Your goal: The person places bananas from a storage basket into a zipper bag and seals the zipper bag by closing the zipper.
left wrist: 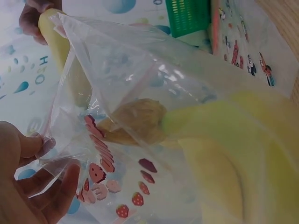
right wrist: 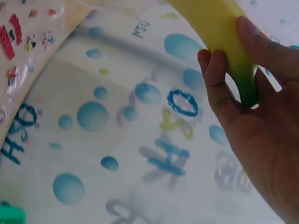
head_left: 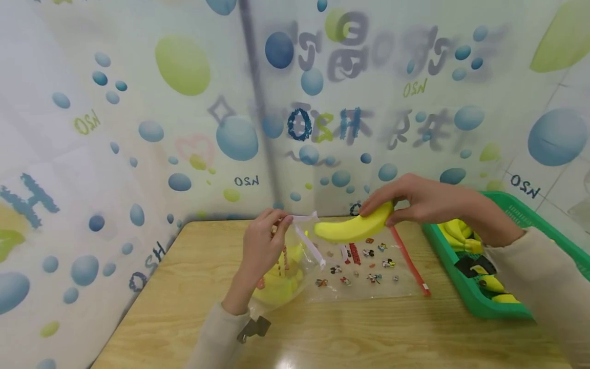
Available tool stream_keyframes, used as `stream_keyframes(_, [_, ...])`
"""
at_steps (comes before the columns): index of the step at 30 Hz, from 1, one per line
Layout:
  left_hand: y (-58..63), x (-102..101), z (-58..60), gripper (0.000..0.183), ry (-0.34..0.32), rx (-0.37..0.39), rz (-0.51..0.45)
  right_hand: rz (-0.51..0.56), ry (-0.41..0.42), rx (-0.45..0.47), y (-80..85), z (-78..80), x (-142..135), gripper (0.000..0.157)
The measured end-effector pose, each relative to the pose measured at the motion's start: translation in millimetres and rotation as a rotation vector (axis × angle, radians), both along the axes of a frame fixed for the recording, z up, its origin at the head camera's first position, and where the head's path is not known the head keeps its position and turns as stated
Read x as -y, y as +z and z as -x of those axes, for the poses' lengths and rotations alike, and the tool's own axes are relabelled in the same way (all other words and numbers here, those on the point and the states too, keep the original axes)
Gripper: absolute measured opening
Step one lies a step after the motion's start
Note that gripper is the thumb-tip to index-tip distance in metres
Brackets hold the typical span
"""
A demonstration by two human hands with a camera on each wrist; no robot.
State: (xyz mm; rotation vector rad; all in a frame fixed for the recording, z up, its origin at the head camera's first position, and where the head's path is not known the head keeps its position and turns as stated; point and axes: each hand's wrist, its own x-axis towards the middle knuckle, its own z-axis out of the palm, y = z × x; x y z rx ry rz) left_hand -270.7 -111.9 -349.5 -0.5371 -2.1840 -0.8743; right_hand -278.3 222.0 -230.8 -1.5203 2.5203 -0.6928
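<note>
My right hand (head_left: 421, 200) grips a yellow toy banana (head_left: 355, 227) near its green end; the right wrist view shows fingers and thumb around that banana (right wrist: 219, 28). Its other end points left, at the mouth of a clear zip bag (head_left: 306, 241). The edge of this bag is pinched between thumb and fingers of my left hand (head_left: 264, 251). Inside the bag lie yellow bananas (head_left: 281, 282), and the left wrist view shows a brown stem end (left wrist: 135, 122) through the plastic. Strawberry and pink pictures are printed on the bag.
A second clear bag (head_left: 369, 287) with cartoon prints and a red zip lies flat on the wooden table (head_left: 184, 277). At the right stands a green basket (head_left: 470, 292) holding more yellow toy fruit (head_left: 461, 236). A bubble-patterned curtain (head_left: 221, 102) hangs behind the table.
</note>
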Motion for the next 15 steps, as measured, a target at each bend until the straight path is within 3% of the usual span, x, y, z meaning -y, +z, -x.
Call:
stream_keyframes(9, [1.3, 0.2, 0.1, 0.02, 0.006, 0.003, -0.002, 0.056, -0.012, -0.079, -31.9, 6.8, 45.8, 0.046])
stream_keyframes(15, [0.7, 0.2, 0.4, 0.021, -0.012, 0.001, 0.002, 0.087, -0.047, -0.113, -62.4, 12.0, 69.2, 0.045])
